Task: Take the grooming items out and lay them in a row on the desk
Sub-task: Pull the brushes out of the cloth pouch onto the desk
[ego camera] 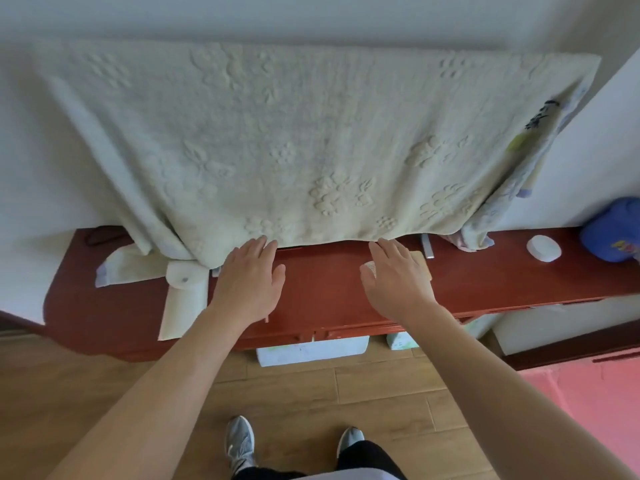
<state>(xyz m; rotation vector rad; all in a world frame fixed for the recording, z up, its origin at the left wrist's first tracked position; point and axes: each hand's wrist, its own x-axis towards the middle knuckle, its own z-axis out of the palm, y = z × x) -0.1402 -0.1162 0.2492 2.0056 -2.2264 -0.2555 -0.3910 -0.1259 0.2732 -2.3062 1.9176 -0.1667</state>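
Both hands reach over the red-brown wooden desk (322,285) with straight fingers. My left hand (251,282) has its fingertips at the lower edge of a large cream embossed towel (277,150) that hangs over whatever stands at the back of the desk. My right hand (396,275) hovers flat above a light wooden item (420,258), mostly hidden beneath it; I cannot tell what it is. A small silver bar-shaped thing (426,245) lies just behind. A white oval object (543,248) rests on the desk to the right.
A roll of white paper (185,292) lies on the desk's left part beside a folded cloth (121,268). A blue cap (614,228) sits at the far right. A patterned cloth (519,174) hangs by the towel. Packages (311,351) lie under the desk. My feet stand on wood flooring.
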